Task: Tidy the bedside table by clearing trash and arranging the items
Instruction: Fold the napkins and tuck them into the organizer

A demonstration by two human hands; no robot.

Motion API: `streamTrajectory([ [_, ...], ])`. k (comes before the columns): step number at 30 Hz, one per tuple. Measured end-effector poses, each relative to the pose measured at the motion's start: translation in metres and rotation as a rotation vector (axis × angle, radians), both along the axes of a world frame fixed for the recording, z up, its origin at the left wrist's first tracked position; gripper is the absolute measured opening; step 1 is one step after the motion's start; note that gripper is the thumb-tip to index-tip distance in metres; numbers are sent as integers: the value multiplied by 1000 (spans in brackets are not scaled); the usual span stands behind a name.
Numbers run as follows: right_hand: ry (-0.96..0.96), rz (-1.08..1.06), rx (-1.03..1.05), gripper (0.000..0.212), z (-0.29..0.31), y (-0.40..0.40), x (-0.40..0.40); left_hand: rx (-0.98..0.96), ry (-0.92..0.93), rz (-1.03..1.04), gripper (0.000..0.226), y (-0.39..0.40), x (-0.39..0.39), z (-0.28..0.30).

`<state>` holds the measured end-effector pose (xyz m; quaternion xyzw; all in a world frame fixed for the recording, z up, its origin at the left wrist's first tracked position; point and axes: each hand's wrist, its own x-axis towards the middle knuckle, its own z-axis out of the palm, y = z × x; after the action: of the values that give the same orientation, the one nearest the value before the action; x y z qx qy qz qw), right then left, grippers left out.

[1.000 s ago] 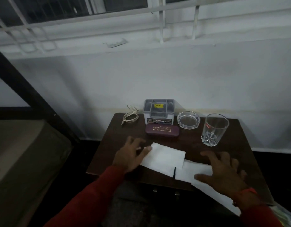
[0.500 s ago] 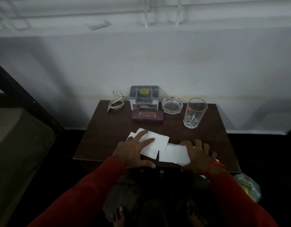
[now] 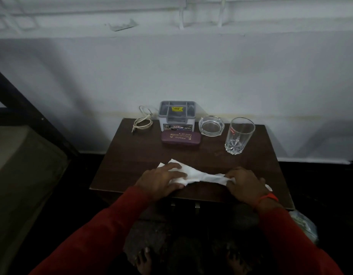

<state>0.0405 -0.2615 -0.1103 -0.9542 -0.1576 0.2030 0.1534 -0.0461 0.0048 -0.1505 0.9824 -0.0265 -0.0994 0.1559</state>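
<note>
White paper tissues [image 3: 203, 175] lie bunched along the front of the dark wooden bedside table [image 3: 132, 155]. My left hand [image 3: 161, 181] presses and grips the left part of the paper. My right hand [image 3: 245, 183] is closed on the paper's right end, with a little white showing past the wrist. Along the table's back edge stand a coiled white cable [image 3: 142, 122], a grey compartment box [image 3: 177, 116], a maroon spectacle case [image 3: 180, 137], a glass ashtray [image 3: 211, 126] and an empty drinking glass [image 3: 239, 135].
A white wall rises directly behind the table. A bed frame and mattress [image 3: 22, 165] are on the left. A plastic bag [image 3: 302, 225] lies on the dark floor at the table's right front corner. My bare feet show below.
The flat tissue sheets have been gathered and crumpled into one bunched strip between my hands. Both hands went from flat on the paper to closed on it.
</note>
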Motion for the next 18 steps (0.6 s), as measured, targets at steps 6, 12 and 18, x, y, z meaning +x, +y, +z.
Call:
streamTrajectory([
  [6,-45,-63,94,22,-3,8,4,5,-45,110,68,-9,0,6],
  [12,-158,-184,330,17,-5,10,8,73,-169,177,39,-34,4,6],
  [18,231,-615,1010,13,12,16,11,-434,-369,599,29,-37,23,15],
])
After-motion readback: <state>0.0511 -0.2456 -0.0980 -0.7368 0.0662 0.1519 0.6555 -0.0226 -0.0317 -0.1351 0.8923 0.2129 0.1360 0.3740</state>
